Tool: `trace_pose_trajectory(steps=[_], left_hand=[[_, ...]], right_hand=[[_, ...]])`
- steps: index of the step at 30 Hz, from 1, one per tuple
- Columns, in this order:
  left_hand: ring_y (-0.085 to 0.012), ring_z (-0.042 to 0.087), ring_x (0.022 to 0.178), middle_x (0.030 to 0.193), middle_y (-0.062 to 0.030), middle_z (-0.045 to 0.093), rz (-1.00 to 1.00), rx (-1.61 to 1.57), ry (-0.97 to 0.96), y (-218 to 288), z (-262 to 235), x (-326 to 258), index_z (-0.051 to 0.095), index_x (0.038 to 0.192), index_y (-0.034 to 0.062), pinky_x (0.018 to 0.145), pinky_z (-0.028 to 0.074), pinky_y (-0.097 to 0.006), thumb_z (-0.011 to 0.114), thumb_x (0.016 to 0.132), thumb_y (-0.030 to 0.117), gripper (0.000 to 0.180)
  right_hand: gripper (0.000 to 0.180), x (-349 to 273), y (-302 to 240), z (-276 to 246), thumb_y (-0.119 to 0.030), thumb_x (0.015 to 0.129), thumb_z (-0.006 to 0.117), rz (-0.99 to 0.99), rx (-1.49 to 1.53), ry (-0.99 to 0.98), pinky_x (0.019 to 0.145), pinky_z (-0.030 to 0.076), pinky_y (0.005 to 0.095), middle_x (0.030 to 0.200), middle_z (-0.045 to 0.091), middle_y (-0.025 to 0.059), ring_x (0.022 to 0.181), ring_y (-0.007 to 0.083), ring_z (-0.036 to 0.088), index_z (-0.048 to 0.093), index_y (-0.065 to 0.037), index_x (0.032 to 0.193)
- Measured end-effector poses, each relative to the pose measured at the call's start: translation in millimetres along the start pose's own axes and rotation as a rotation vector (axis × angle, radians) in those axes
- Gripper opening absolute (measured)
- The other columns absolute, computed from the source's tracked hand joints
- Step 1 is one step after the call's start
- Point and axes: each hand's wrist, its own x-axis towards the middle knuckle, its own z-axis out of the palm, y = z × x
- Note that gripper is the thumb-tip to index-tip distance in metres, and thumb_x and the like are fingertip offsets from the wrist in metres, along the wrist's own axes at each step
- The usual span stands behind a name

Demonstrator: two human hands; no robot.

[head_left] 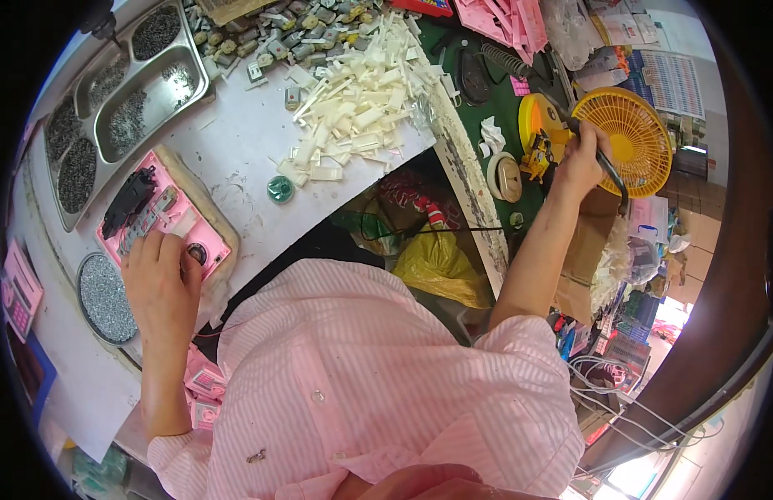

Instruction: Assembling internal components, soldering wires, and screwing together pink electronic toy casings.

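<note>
My left hand point(160, 275) rests on a pink plastic casing point(222, 244), its fingers bent down over the parts inside and its thumb beside a small round black part point(197, 252). A black plastic mechanism point(130, 200) sits in the casing's far end. Beneath the casing lies a beige pad point(205, 198). Off to the right, my right hand point(583, 160) is closed around a black curved bar or tube point(619, 185), whose kind I cannot make out. Behind that hand is a round yellow plastic grille or basket point(653, 137), with a yellow part point(537, 158) to its left.
A steel compartment tray point(205, 73) of screws and a round dish point(80, 287) of small metal pieces flank the casing. Cream plastic parts point(353, 112) and small motors point(295, 33) are heaped at the back. A green roll point(280, 189) lies near the table edge; a cardboard box point(580, 258) stands right.
</note>
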Motion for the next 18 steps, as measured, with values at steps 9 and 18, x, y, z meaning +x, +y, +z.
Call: trace_pose_trajectory(steps=[9, 18], left_hand=[[-0.032, 0.057, 0.083, 0.087, -0.0117, 0.056, -0.028, -0.13, 0.081, -11, 1, -8, 0.059, 0.087, 0.0054, 0.074, 0.045, -0.044, 0.072, 0.075, 0.007, 0.018], [-0.0297, 0.06, 0.087, 0.093, -0.0099, 0.058, -0.067, -0.272, 0.06, -13, 0, -13, 0.062, 0.09, 0.0049, 0.074, 0.047, -0.041, 0.071, 0.077, 0.007, 0.016]], right_hand=[[0.034, 22, 73, 19, -0.024, 0.096, 0.071, 0.587, 0.139, -0.343, 0.054, 0.044, 0.0204, 0.098, 0.069, 0.0049, 0.074, 0.0123, 0.062, 0.061, -0.01, 0.125], [0.041, -129, 5, 82, -0.009, 0.096, 0.065, 0.492, 0.145, -0.652, 0.056, 0.043, 0.0195, 0.083, 0.061, 0.0035, 0.068, 0.009, 0.056, 0.053, -0.002, 0.135]])
